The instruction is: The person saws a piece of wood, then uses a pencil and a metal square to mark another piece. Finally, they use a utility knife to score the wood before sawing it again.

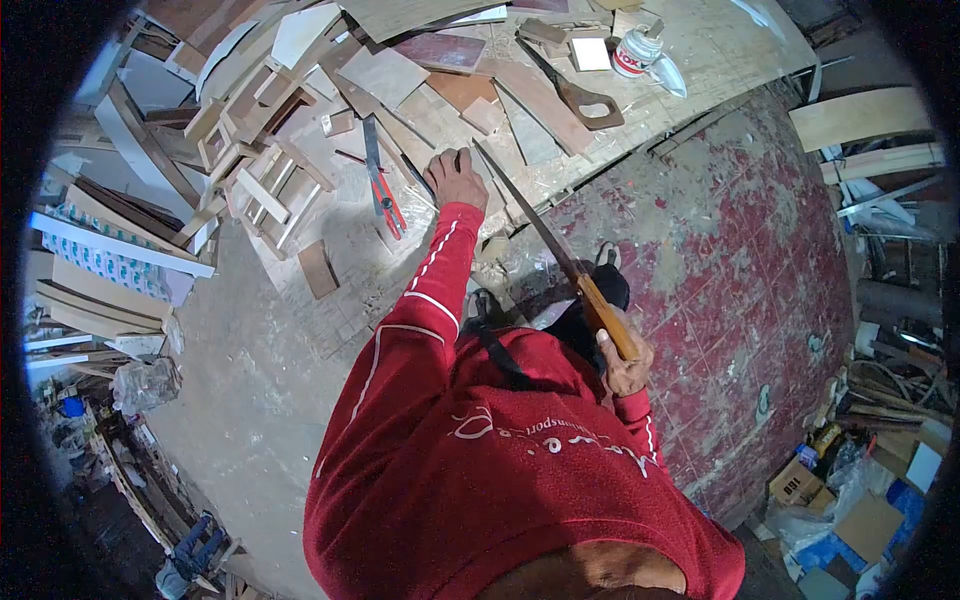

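Note:
My right hand (626,364) is closed around the wooden handle of a handsaw (548,238). Its long narrow blade slants up and left to the workbench edge, the tip just right of my left hand. On the bench, my left hand (457,180) presses down with bent fingers over a piece of wood (497,192), most of it hidden under the palm. Left of that hand lie a metal blade-like ruler (373,150) and a red-handled tool (388,205). A second handsaw (585,102) rests farther back on the bench.
Wood offcuts (383,78) cover the workbench (700,60), with a white glue tub (637,50) at the back. Small wooden frames (268,195) stand at its left. Curved boards (860,118) are stacked right; cardboard and plastic (850,500) lie at lower right on the floor.

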{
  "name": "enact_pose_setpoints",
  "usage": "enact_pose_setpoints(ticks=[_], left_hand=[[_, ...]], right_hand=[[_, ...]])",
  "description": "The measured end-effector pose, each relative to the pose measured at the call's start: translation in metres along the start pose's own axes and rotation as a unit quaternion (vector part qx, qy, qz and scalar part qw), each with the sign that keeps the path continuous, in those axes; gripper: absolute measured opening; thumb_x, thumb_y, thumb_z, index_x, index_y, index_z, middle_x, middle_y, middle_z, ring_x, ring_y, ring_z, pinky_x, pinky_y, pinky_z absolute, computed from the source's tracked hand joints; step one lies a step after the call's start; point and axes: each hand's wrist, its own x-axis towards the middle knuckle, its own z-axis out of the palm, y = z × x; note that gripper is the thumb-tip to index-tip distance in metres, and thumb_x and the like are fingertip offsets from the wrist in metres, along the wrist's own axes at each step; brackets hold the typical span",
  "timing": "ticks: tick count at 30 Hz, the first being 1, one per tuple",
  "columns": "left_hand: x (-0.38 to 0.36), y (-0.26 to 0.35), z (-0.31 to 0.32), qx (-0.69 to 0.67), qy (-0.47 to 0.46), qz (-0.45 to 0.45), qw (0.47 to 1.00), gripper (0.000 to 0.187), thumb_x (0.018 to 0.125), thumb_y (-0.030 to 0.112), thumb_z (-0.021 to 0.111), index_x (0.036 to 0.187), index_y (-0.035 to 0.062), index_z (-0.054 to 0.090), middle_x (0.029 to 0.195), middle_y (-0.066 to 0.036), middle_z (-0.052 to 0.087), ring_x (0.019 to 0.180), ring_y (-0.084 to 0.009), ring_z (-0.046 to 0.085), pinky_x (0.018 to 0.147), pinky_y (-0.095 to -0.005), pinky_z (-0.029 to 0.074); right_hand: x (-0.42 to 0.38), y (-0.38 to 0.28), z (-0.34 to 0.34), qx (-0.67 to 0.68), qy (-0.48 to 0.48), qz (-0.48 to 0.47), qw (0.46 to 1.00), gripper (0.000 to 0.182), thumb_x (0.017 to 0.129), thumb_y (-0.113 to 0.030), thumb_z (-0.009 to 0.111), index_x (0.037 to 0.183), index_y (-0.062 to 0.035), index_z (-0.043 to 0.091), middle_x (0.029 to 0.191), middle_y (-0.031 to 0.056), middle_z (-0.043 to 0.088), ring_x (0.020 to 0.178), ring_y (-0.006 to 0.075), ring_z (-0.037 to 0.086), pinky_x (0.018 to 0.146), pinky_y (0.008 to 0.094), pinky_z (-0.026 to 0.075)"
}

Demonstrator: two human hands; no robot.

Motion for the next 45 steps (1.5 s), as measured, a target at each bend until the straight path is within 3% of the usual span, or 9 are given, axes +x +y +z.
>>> enact_pose_setpoints(ticks=[15, 18, 21, 23, 26, 33, 36, 38, 45], left_hand=[[-0.002, -0.002, -0.002, -0.026, -0.008, 0.007, 1.0, 0.049, 0.077, 0.024, 0.063, 0.121, 0.0037, 0.053, 0.119, -0.012, 0.046, 0.115, -0.033, 0.037, 0.101, -0.0503, 0.025], [-0.002, -0.003, -0.013, -0.021, -0.066, 0.007, 0.998, 0.058, 0.081, 0.031, 0.061, 0.13, 0.0033, 0.047, 0.123, -0.013, 0.043, 0.117, -0.0333, 0.036, 0.102, -0.0497, 0.025], [-0.003, -0.005, -0.018, -0.058, -0.066, 0.034, 0.996, 0.06, 0.076, 0.03, 0.066, 0.126, 0.0018, 0.048, 0.122, -0.014, 0.042, 0.118, -0.0348, 0.034, 0.103, -0.0516, 0.022], [-0.003, -0.008, -0.017, -0.043, -0.091, 0.045, 0.994, 0.063, 0.076, 0.03, 0.067, 0.128, 0.0017, 0.047, 0.125, -0.016, 0.04, 0.119, -0.0356, 0.033, 0.104, -0.0524, 0.021], [-0.003, -0.012, -0.013, -0.046, -0.104, 0.052, 0.992, 0.066, 0.077, 0.032, 0.069, 0.132, 0.0039, 0.044, 0.127, -0.016, 0.039, 0.12, -0.0351, 0.033, 0.103, -0.0534, 0.023], [-0.009, 0.005, -0.016, -0.01, -0.166, -0.038, 0.985, 0.066, 0.081, 0.033, 0.066, 0.135, 0.0048, 0.042, 0.139, -0.011, 0.033, 0.136, -0.0332, 0.02, 0.109, -0.0618, 0.011], [-0.013, 0.0, -0.012, -0.022, -0.129, -0.007, 0.991, 0.069, 0.08, 0.031, 0.066, 0.137, 0.0043, 0.04, 0.139, -0.012, 0.033, 0.136, -0.0336, 0.02, 0.109, -0.0621, 0.012], [-0.015, 0.0, -0.014, -0.031, -0.132, -0.004, 0.991, 0.069, 0.079, 0.03, 0.066, 0.137, 0.004, 0.039, 0.139, -0.012, 0.033, 0.136, -0.0337, 0.02, 0.109, -0.0622, 0.012], [-0.015, -0.005, -0.018, -0.052, -0.125, 0.005, 0.991, 0.068, 0.076, 0.026, 0.068, 0.134, 0.0043, 0.041, 0.14, -0.012, 0.033, 0.136, -0.0333, 0.021, 0.108, -0.0626, 0.014]], right_hand=[[0.0, -0.005, -0.001, -0.055, -0.067, -0.044, 0.995, 0.04, 0.085, -0.018, 0.064, 0.122, -0.0026, 0.059, 0.113, 0.0178, 0.065, 0.098, 0.0301, 0.067, 0.085, 0.0347, 0.051], [-0.001, -0.007, -0.002, 0.026, -0.079, -0.03, 0.996, 0.041, 0.089, -0.019, 0.058, 0.126, -0.003, 0.056, 0.115, 0.0173, 0.064, 0.103, 0.0282, 0.065, 0.087, 0.0332, 0.049], [-0.005, 0.001, -0.001, 0.05, -0.065, -0.007, 0.997, 0.041, 0.091, -0.021, 0.054, 0.129, -0.0041, 0.054, 0.102, 0.0104, 0.067, 0.088, 0.0191, 0.064, 0.079, 0.0292, 0.048], [-0.007, -0.003, -0.004, 0.105, -0.127, 0.144, 0.976, 0.042, 0.092, -0.021, 0.054, 0.131, -0.0045, 0.053, 0.089, 0.0028, 0.062, 0.073, 0.0112, 0.053, 0.069, 0.026, 0.045], [-0.01, -0.005, 0.001, 0.106, -0.117, 0.126, 0.979, 0.043, 0.092, -0.022, 0.054, 0.132, -0.0047, 0.053, 0.081, -0.0003, 0.056, 0.066, 0.0092, 0.044, 0.063, 0.0249, 0.041], [-0.025, -0.013, 0.018, 0.044, -0.091, 0.085, 0.991, 0.044, 0.093, -0.025, 0.054, 0.132, -0.0049, 0.052, 0.09, 0.002, 0.058, 0.071, 0.01, 0.049, 0.068, 0.0253, 0.043], [-0.026, -0.021, 0.02, 0.046, -0.085, 0.079, 0.992, 0.044, 0.093, -0.026, 0.054, 0.131, -0.0042, 0.052, 0.094, 0.003, 0.058, 0.075, 0.0111, 0.051, 0.073, 0.026, 0.044], [-0.026, -0.035, 0.018, 0.083, -0.1, 0.152, 0.98, 0.043, 0.094, -0.026, 0.054, 0.13, -0.003, 0.052, 0.094, 0.003, 0.059, 0.077, 0.0117, 0.051, 0.076, 0.0267, 0.044], [-0.022, -0.033, 0.019, 0.075, -0.102, 0.132, 0.983, 0.041, 0.093, -0.024, 0.055, 0.128, -0.0021, 0.053, 0.094, 0.0016, 0.058, 0.075, 0.0099, 0.048, 0.072, 0.0257, 0.042]])
